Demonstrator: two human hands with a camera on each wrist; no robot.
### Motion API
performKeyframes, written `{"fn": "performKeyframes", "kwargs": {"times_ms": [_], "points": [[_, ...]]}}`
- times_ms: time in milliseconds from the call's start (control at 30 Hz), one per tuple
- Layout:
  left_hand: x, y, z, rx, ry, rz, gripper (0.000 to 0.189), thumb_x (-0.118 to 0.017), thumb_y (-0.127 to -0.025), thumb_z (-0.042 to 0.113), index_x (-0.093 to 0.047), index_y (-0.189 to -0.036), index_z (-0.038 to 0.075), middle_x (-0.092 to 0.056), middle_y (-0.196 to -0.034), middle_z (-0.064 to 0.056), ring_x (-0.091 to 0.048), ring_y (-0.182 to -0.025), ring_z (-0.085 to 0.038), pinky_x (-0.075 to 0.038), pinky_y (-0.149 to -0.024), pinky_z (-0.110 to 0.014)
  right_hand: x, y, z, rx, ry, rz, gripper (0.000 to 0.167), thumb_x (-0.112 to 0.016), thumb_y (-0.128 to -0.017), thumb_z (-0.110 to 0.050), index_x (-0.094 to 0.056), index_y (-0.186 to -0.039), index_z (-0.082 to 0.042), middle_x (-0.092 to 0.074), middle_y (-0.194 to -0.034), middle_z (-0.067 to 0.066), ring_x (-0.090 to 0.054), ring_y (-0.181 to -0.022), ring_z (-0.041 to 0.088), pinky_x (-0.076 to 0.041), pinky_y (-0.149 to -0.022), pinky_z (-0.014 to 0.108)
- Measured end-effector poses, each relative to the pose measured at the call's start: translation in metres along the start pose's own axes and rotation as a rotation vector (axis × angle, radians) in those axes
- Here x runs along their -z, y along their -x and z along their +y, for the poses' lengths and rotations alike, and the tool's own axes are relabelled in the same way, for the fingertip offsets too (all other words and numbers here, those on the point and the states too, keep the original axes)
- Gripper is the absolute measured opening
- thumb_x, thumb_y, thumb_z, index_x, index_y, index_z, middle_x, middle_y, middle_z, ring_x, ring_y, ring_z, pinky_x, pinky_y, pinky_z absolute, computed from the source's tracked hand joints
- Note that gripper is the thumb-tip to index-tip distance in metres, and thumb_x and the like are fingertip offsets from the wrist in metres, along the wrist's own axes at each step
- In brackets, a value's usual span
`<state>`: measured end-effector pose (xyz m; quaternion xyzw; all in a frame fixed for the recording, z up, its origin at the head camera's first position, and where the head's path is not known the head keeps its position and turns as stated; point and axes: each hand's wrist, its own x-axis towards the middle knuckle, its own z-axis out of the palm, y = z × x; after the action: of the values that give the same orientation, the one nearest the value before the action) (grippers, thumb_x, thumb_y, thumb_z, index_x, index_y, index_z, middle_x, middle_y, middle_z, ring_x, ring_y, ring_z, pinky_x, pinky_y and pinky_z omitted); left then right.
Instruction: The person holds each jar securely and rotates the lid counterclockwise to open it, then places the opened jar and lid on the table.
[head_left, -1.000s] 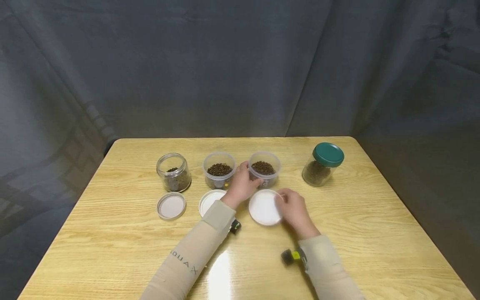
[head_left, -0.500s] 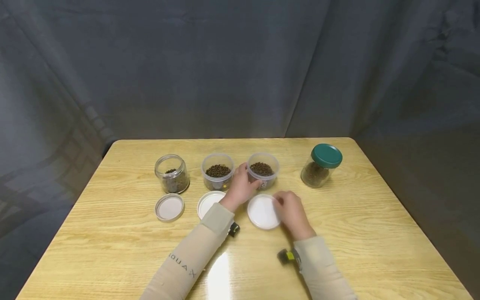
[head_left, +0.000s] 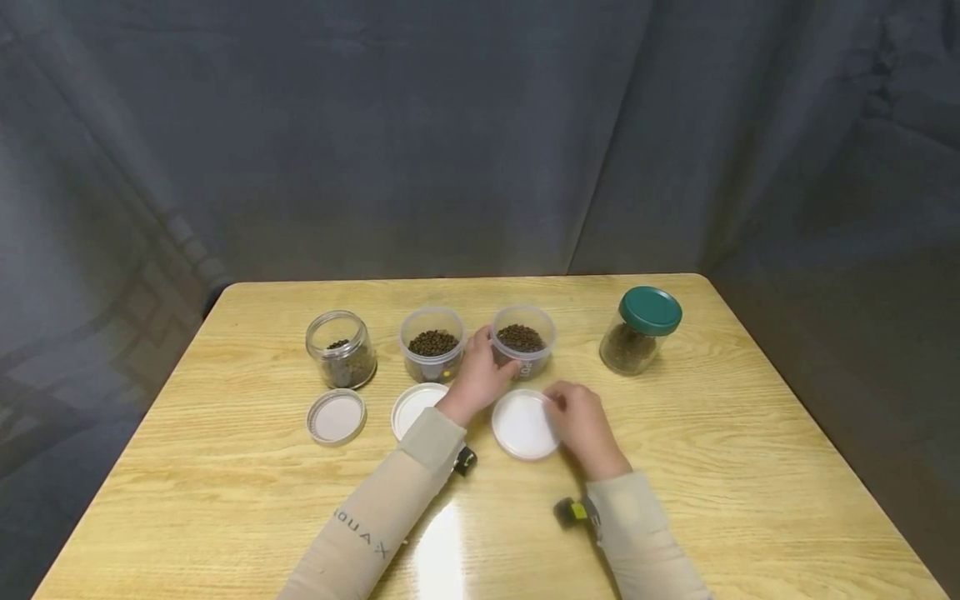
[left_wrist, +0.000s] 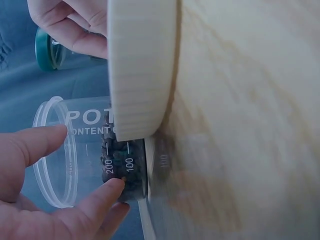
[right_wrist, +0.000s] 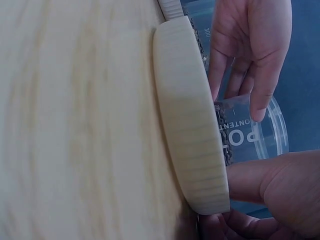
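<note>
My left hand [head_left: 477, 379] grips a clear plastic tub [head_left: 534, 367] of brown pellets from its left side. In the left wrist view its thumb is at the rim and its fingers lie along the wall, by the printed scale. Just in front of that tub, a white ribbed lid [head_left: 525, 427] lies flat on the table with its inside up. My right hand [head_left: 585, 427] pinches the lid's right edge, thumb above and fingers low at the side in the right wrist view [right_wrist: 280, 187]. The left forearm partly covers a second white lid [head_left: 411, 410].
A second pellet tub [head_left: 429, 368] stands uncovered left of the left hand. Farther left are an uncovered glass jar [head_left: 354, 367] with pellets and its lid [head_left: 337, 417]. A jar with a green lid [head_left: 650, 311] stands at right on the wooden table [head_left: 750, 467].
The right hand has brought the white lid slightly down and toward me, onto the table. The left hand keeps its grip on the tub. The head view has shifted a little.
</note>
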<state>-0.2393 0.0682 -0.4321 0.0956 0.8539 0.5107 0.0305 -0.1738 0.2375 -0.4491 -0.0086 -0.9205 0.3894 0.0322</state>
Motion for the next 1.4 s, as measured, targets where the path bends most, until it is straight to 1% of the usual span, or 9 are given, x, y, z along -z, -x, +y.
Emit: {"fn": "performKeyframes", "kwargs": {"times_ms": [267, 433, 567, 800, 933, 1067, 1200, 1267, 1400], "points": [[0.002, 0.003, 0.003, 0.011, -0.035, -0.017, 0.091, -0.075, -0.092, 0.019, -0.017, -0.158, -0.004, -0.030, -0.155, -0.031, -0.040, -0.140, -0.044, -0.035, -0.117, -0.053, 0.005, 0.001, 0.000, -0.024, -0.004, -0.010, 0.020, -0.066, -0.091, -0.001, -0.071, -0.108, 0.007, -0.071, -0.094, 0.018, -0.066, -0.088, 0.030, -0.059, -0.083, 0.047], [0.003, 0.007, 0.007, -0.032, -0.055, -0.008, 0.090, -0.074, -0.092, 0.016, -0.016, -0.159, 0.001, -0.031, -0.153, -0.032, -0.042, -0.137, -0.045, -0.037, -0.115, -0.054, 0.016, 0.002, 0.006, -0.007, -0.051, -0.050, 0.022, -0.068, -0.091, -0.004, -0.071, -0.111, 0.005, -0.071, -0.098, 0.016, -0.066, -0.092, 0.030, -0.058, -0.087, 0.048], [0.003, 0.012, 0.012, -0.083, -0.096, 0.016, 0.085, -0.073, -0.093, 0.014, -0.020, -0.158, 0.001, -0.031, -0.152, -0.033, -0.046, -0.133, -0.046, -0.042, -0.112, -0.052, 0.034, 0.002, 0.017, 0.010, -0.074, -0.005, 0.022, -0.068, -0.094, -0.007, -0.071, -0.112, 0.004, -0.072, -0.101, 0.017, -0.067, -0.095, 0.031, -0.057, -0.088, 0.044], [-0.001, 0.023, 0.031, -0.240, -0.195, 0.118, 0.063, -0.071, -0.091, 0.009, -0.041, -0.146, 0.001, -0.030, -0.154, -0.027, -0.034, -0.141, -0.045, -0.040, -0.114, -0.052, 0.068, 0.006, 0.029, -0.127, -0.171, 0.093, 0.031, -0.062, -0.101, -0.015, -0.064, -0.124, 0.006, -0.067, -0.111, 0.022, -0.067, -0.092, 0.027, -0.057, -0.071, 0.023], [-0.009, 0.030, 0.047, -0.382, -0.135, 0.145, 0.052, -0.065, -0.093, 0.006, -0.045, -0.140, 0.001, -0.032, -0.152, -0.022, -0.034, -0.141, -0.039, -0.045, -0.111, -0.046, 0.082, 0.006, 0.037, -0.229, -0.229, 0.148, 0.039, -0.057, -0.101, -0.018, -0.053, -0.133, 0.006, -0.060, -0.121, 0.023, -0.065, -0.094, 0.020, -0.057, -0.074, 0.020], [-0.031, 0.033, 0.063, -0.487, -0.056, 0.092, 0.049, -0.063, -0.094, 0.006, -0.044, -0.139, 0.001, -0.037, -0.148, -0.020, -0.045, -0.131, -0.032, -0.048, -0.108, -0.035, 0.094, 0.003, 0.046, -0.316, -0.328, 0.230, 0.048, -0.053, -0.100, -0.013, -0.037, -0.141, 0.005, -0.049, -0.130, 0.021, -0.061, -0.093, 0.013, -0.059, -0.078, 0.019], [-0.059, 0.030, 0.075, -0.462, -0.019, -0.012, 0.055, -0.064, -0.094, 0.010, -0.040, -0.144, 0.002, -0.038, -0.149, -0.018, -0.045, -0.133, -0.028, -0.042, -0.113, -0.032, 0.106, -0.004, 0.054, -0.333, -0.405, 0.282, 0.061, -0.051, -0.100, -0.011, -0.021, -0.152, 0.000, -0.036, -0.143, 0.020, -0.057, -0.097, 0.011, -0.058, -0.082, 0.017], [-0.072, 0.025, 0.080, -0.406, -0.002, -0.064, 0.060, -0.064, -0.095, 0.012, -0.036, -0.148, 0.002, -0.036, -0.151, -0.018, -0.043, -0.138, -0.028, -0.037, -0.117, -0.031, 0.112, -0.008, 0.058, -0.313, -0.423, 0.280, 0.066, -0.050, -0.100, -0.012, -0.015, -0.156, -0.003, -0.030, -0.150, 0.021, -0.055, -0.110, 0.018, -0.054, -0.083, 0.013], [-0.093, 0.008, 0.083, -0.273, 0.031, -0.129, 0.071, -0.066, -0.096, 0.016, -0.027, -0.155, 0.003, -0.034, -0.153, -0.020, -0.049, -0.133, -0.029, -0.042, -0.112, -0.030, 0.121, -0.018, 0.066, -0.252, -0.420, 0.236, 0.072, -0.047, -0.100, -0.012, -0.008, -0.161, -0.006, -0.022, -0.161, 0.020, -0.041, -0.138, 0.032, -0.047, -0.088, 0.008]]}}
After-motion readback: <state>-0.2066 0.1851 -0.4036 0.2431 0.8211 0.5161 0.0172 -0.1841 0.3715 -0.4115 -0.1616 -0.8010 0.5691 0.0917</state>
